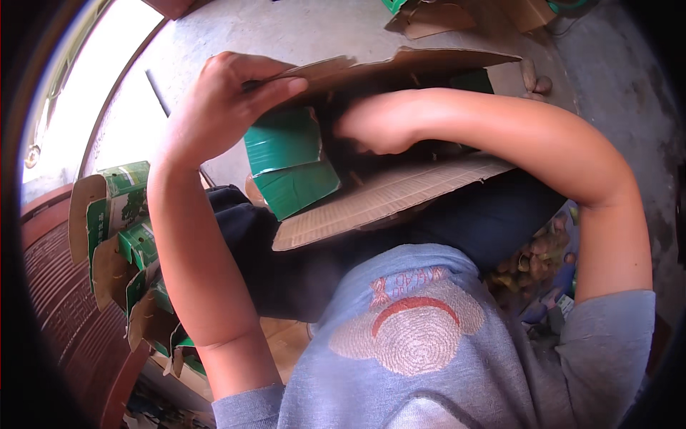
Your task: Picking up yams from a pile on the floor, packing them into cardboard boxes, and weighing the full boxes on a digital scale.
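Observation:
A cardboard box (pixel 400 193) with open flaps stands before my lap, brown on the flap faces that show and green on its end flaps. My left hand (pixel 239 93) pinches the edge of the far brown flap, thumb on the near side. Below that hand, a green end flap (pixel 289 157) folds inward at the left. My right hand (pixel 375 125) reaches down into the dark inside of the box. Its fingers are hidden in shadow, so what they touch does not show.
Several green and brown cartons (pixel 132 250) stand in a row at my left, beside a dark red slatted panel (pixel 64 300). More cardboard (pixel 436 18) lies on the grey floor at the far side. Small round reddish-brown items (pixel 536 257) are heaped by my right leg.

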